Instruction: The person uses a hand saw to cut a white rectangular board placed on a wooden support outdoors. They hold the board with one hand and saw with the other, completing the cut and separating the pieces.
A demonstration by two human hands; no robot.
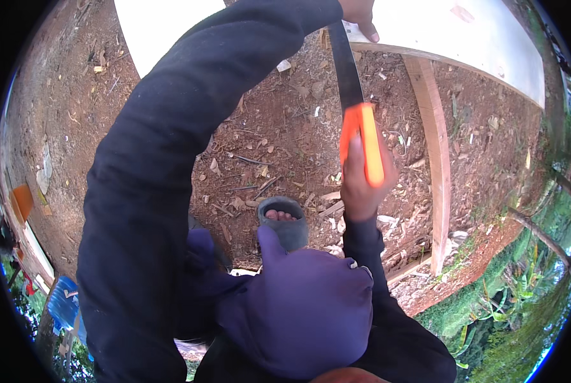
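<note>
My right hand is wrapped round the orange handle of a handsaw. Its dark blade points away from me, and the far end meets the near edge of a pale wooden board. My left arm reaches across to the far side, where my left hand rests on that board just right of the blade. One finger is stretched out over the board's edge; the other fingers lie outside the picture. Whether the blade's teeth sit in a cut cannot be made out.
A long timber runs under the board towards me on the right. Another bright white sheet lies at the far left. Wood chips and leaves litter the brown soil. My sandalled foot stands below the saw. A blue object is at lower left; plants grow lower right.
</note>
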